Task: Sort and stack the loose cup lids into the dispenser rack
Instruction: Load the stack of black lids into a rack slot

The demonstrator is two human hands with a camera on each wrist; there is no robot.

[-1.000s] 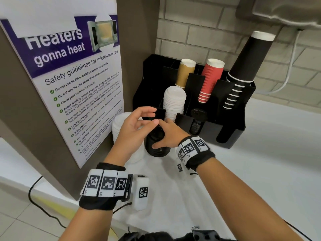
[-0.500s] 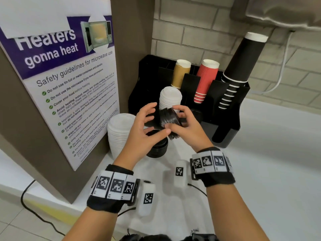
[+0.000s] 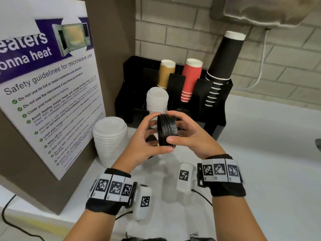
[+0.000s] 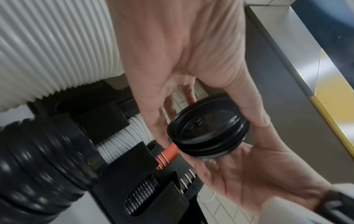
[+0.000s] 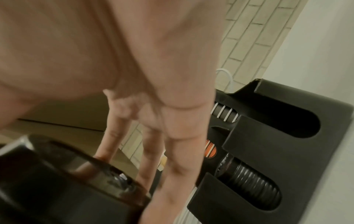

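Head view: both hands raised over the white counter [image 3: 260, 153], sharing a small stack of black lids [image 3: 166, 130] turned on edge, about centre frame. Left hand [image 3: 144, 136] curls fingers over the stack's top edge at 12 o'clock, thumb under its rim at 6; right hand [image 3: 189, 134] wraps it from the 3 o'clock side, thumb lying across the near rim. Both grip the same stack. Left wrist view confirms: black lids [image 4: 207, 128] nested a few deep, pinched between fingers of the two hands, flat face toward the camera. Right wrist view blurred; fingers [image 5: 180, 151] extended down along a dark round shape at lower left, probably the lids, cannot tell for sure. Black dispenser rack [image 3: 218, 119] stands at 12 o'clock from the hands, against the brick wall. In it: white lids [image 3: 157, 100] in a front slot, just behind the held stack; tan cups [image 3: 165, 73], red cups [image 3: 191, 79] and tall black cups [image 3: 224, 61] in the rear slots. A loose stack of larger white lids [image 3: 110, 140] sits on the counter at 9 o'clock, beside the microwave safety poster [image 3: 50, 94]. More black lids on the counter, mostly hidden under the left hand.
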